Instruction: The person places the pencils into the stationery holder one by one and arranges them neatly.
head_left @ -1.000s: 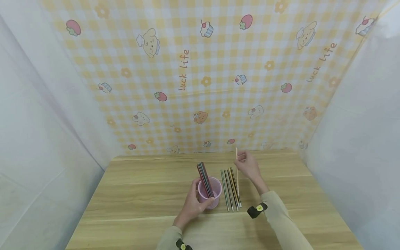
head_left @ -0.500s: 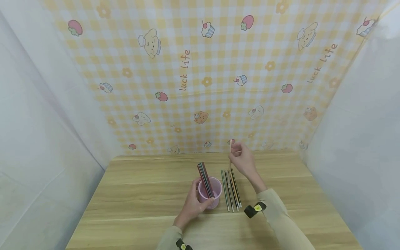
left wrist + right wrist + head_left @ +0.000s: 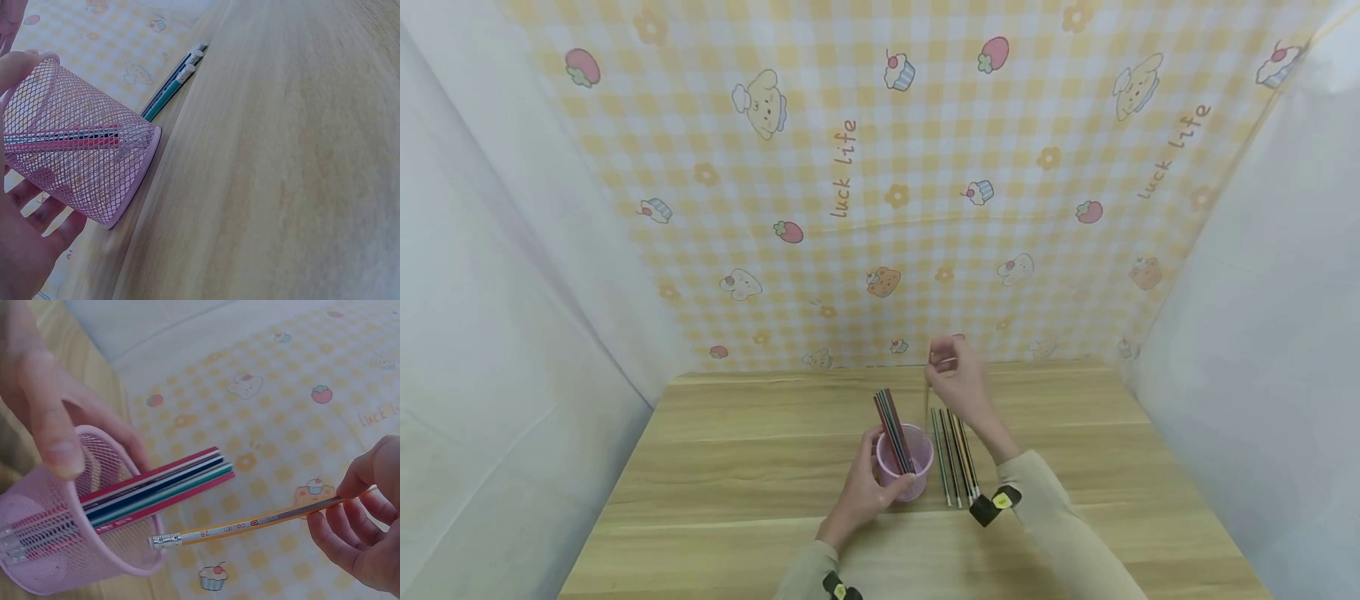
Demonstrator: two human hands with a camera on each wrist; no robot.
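Note:
My left hand [image 3: 861,496] grips a pink mesh pencil cup [image 3: 904,492] around its side, thumb by the rim. Several pencils [image 3: 156,484], red, dark blue and green, lean inside the cup. Between thumb and fingers, my right hand [image 3: 369,519] pinches a yellow pencil [image 3: 250,523] with its eraser end down. That eraser end is at the cup's rim in the right wrist view; whether it touches the rim I cannot tell. More pencils [image 3: 951,458], green, black and yellow, lie side by side on the table to the right of the cup.
The wooden table [image 3: 737,467] meets a yellow checked cloth [image 3: 820,267] at its back edge. White curtains [image 3: 1262,333] hang on both sides. In the left wrist view, the eraser ends of several lying pencils [image 3: 178,78] show beyond the cup.
My right hand has carried the yellow pencil leftward from over the lying pencils to the cup's right rim. The left hand and cup have stayed in place.

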